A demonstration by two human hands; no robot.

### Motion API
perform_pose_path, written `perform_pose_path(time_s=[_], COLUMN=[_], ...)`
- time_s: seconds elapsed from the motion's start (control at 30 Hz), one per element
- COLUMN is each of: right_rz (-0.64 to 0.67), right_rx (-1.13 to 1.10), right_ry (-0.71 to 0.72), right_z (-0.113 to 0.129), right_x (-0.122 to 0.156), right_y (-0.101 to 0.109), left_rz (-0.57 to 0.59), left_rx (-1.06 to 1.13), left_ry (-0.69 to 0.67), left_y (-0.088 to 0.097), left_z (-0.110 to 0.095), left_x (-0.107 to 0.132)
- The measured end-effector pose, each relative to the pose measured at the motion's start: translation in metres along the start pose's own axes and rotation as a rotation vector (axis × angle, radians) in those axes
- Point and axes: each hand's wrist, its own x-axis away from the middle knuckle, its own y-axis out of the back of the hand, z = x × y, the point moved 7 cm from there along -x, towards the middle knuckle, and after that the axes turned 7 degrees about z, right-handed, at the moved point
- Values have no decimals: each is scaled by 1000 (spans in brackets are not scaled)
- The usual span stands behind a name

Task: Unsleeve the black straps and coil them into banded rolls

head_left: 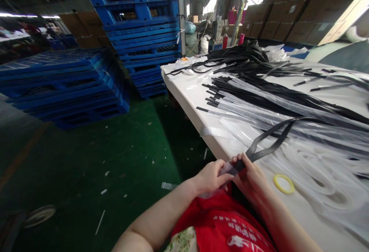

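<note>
My left hand (211,176) and my right hand (250,175) meet at the near edge of the white table (187,90). Both pinch the end of a black strap (271,138) that loops away over the table. My left fingers also grip a clear plastic sleeve (226,168) around the strap's end. A heap of black straps (245,59) lies at the far end, and several straps in clear sleeves (259,102) are spread across the middle.
A yellow tape ring (284,183) lies on the table right of my hands. Stacked blue pallets (138,29) stand to the left on the green floor (115,159). Cardboard boxes (291,17) line the back wall. White scraps litter the floor.
</note>
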Motion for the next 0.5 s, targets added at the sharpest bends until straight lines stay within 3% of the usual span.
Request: perform_pose_path(time_s=[0.07,0.1,0.23,0.3,0.43,0.5], right_rz=[23,48,136,130,32,23], right_rx=[30,45,72,-19,-186,-141], right_ry=[42,48,35,47,182,229], right_z=[-1,-2,3,21,66,65], right_x=[4,8,13,5,-15,-17], right_y=[-9,-14,-25,-22,-10,-14], left_rz=[-81,-57,343,446,424,358], left_rx=[156,264,548,536,432,431], left_ry=[33,79,260,254,218,217], left_y=[1,-3,-32,-35,-32,-32], left_z=[5,9,17,14,9,5], left_x=[-2,-3,-1,2,-1,-8])
